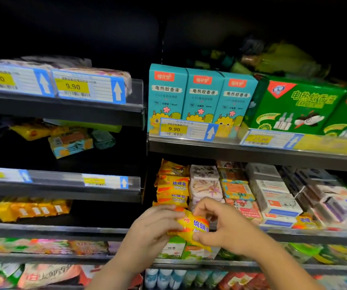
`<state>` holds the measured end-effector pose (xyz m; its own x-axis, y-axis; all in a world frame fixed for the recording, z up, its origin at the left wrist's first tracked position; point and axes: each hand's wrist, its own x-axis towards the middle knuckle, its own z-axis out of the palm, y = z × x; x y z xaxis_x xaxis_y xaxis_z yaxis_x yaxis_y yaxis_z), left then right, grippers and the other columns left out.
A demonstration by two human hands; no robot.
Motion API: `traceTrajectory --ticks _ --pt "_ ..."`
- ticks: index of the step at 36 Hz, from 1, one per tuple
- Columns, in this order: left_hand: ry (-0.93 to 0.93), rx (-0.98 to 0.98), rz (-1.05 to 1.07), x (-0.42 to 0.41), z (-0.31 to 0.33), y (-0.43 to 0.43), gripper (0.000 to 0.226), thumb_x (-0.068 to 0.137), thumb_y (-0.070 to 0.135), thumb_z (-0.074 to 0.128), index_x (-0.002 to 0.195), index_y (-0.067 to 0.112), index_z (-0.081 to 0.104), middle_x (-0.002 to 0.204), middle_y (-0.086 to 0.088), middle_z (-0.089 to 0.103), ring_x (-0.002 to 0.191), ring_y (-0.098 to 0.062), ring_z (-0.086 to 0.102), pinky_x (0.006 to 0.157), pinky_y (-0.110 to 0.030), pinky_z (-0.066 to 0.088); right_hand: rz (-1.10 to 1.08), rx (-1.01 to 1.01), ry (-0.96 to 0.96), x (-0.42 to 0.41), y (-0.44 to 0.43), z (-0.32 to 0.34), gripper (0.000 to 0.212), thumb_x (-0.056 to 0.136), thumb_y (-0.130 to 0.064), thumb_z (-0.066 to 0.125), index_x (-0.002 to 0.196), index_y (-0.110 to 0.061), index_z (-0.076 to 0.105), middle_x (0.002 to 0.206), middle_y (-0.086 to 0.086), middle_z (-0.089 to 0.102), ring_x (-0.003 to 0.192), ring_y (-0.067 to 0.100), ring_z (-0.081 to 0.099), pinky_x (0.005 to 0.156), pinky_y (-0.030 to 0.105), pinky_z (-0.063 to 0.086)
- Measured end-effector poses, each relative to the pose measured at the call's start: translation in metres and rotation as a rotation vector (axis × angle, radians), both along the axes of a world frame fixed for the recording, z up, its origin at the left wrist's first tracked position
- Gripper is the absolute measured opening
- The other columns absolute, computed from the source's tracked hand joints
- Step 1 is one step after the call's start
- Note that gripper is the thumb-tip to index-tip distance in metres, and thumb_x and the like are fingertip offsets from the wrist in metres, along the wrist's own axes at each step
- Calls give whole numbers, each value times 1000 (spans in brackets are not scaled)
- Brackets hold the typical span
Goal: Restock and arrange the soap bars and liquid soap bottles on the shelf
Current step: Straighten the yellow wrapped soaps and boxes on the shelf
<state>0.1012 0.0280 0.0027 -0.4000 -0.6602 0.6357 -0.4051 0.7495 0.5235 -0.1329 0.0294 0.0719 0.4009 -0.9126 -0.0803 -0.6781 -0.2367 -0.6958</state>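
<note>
Over on the far left, two price tags (72,86) reading 9.90 cover most of some pale pink packets, so I cannot tell what those are. Below them, a dim shelf (64,187) holds a loose jumble of yellow packets and a printed soap box (70,143), its lettering too blurred to read. One level down, a row of orange-yellow packets (32,209) fades into shadow at the back.

At the middle, the left hand (153,229) curls over the left end of a yellow soap bar (191,227), hiding that end. The right hand (220,227) has its grip pinching the other end, thumb beneath and fingertips on top, so only the middle of the wrapper shows. The bar is held in the air in front of the right bay's shelf edge, just below a stack of matching sulfur soap packets (172,185).

Above, teal cartons (202,97) stand upright in a row, with green cartons (298,107) beside them; the last green one is cut off by the frame. Further right, white soap boxes (273,197) lie in rows, and beyond them the goods smear into blur.
</note>
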Motion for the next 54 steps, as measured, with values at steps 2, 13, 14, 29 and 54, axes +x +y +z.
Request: traceTrajectory --ticks 2,13,14,29,54 --pt "90 195 86 -8 -1 4 58 84 22 74 127 52 50 142 35 41 135 4 40 109 -19 38 -13 -106 113 0 -6 -2 43 69 -50 76 103 -43 51 96 -16 63 82 10 62 73 36 55" --pt "-655 367 417 -7 -54 -1 96 36 54 82 123 23 56 120 5 67 107 -23 69 82 -49 59 -84 -433 482 32 -64 0 42 83 -47 63 121 -34 51 82 -10 53 93 21 61 75 30 33" --pt "-697 379 427 -9 -49 1 93 34 51 82 120 22 62 117 4 69 107 -24 69 82 -55 58 -73 -435 494 37 -70 -3 43 83 -47 62 122 -33 51 79 -10 51 93 21 61 78 31 36" --pt "-778 418 456 -14 -38 10 72 95 23 52 156 12 14 165 -11 14 152 -32 13 122 -46 8 -41 -282 592 58 -97 -47 29 86 -47 68 116 -42 68 130 -17 53 127 14 34 101 44 23" --pt "-754 199 583 -59 4 -16 14 62 30 74 63 20 65 57 -2 63 51 -28 60 51 -32 48 -339 -383 414 -128 -26 -1 24 93 -29 66 116 -26 72 107 -7 68 104 16 57 86 25 39"
